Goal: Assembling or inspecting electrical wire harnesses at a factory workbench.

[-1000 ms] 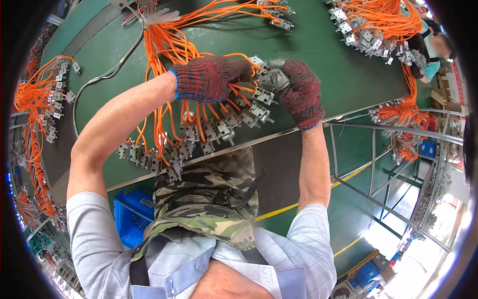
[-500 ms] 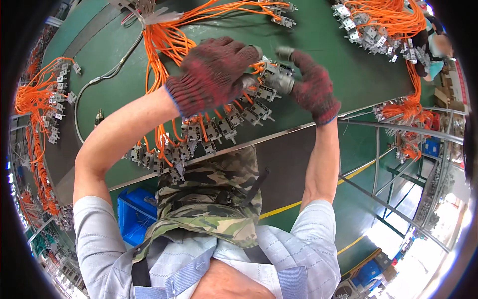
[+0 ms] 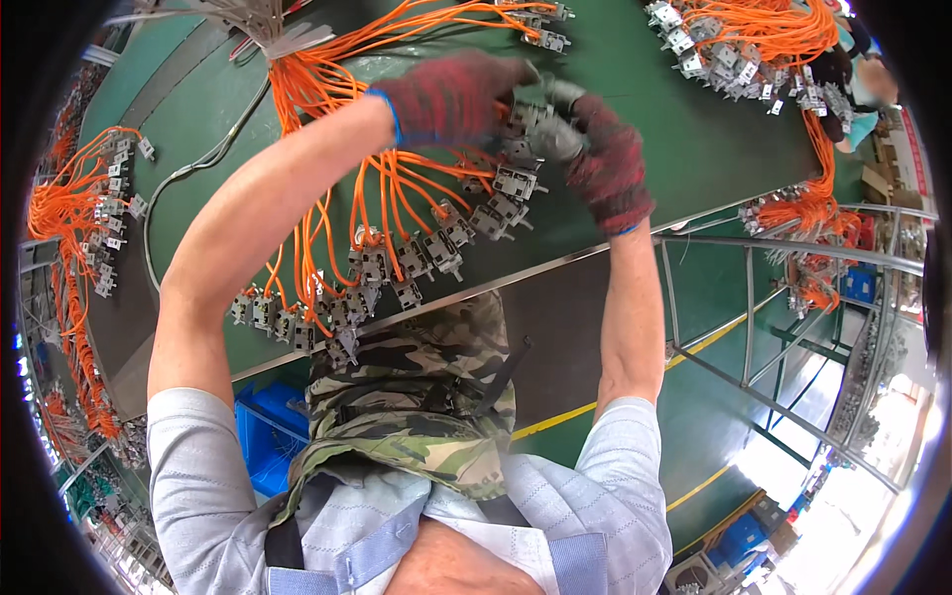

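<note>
Curls the right grip (image 3: 607,164) at a metal fitting (image 3: 526,119), left grip (image 3: 451,99) just beside; cannot tell either's closure or hold through blur. Has orange cables (image 3: 387,188) below left grip.

The left hand (image 3: 451,99) is blurred, its fingertips indistinct. The right hand (image 3: 607,159) partly hides the metal connector (image 3: 526,118) between them, the grip unclear. The top edge crops the upper-right orange cables (image 3: 778,28).
</note>
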Demonstrator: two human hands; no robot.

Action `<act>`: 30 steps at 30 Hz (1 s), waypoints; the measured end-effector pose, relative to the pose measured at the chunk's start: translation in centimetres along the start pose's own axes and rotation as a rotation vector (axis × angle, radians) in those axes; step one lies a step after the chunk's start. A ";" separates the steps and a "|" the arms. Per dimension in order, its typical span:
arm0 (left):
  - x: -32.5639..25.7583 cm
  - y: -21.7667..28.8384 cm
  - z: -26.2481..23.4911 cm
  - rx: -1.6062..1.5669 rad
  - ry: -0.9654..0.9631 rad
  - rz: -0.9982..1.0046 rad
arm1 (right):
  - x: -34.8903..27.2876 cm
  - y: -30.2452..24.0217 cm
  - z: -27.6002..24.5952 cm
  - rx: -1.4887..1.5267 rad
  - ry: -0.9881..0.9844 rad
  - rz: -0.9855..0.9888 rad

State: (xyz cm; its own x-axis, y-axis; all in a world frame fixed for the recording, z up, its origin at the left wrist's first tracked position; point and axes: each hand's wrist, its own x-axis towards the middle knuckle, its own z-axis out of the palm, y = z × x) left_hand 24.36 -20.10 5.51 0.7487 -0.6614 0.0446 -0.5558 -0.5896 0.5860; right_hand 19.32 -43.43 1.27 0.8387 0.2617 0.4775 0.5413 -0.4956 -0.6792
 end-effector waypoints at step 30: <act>-4.8 0.1 2.8 0.041 0.413 -0.065 | 0.2 2.4 0.2 -0.170 0.106 0.017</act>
State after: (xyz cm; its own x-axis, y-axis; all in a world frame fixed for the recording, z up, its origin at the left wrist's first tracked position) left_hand 19.66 -18.25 3.13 0.8600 -0.3853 0.3345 -0.5103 -0.6474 0.5661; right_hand 20.75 -44.41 -0.35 0.8319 0.1683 0.5288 0.5020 -0.6343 -0.5879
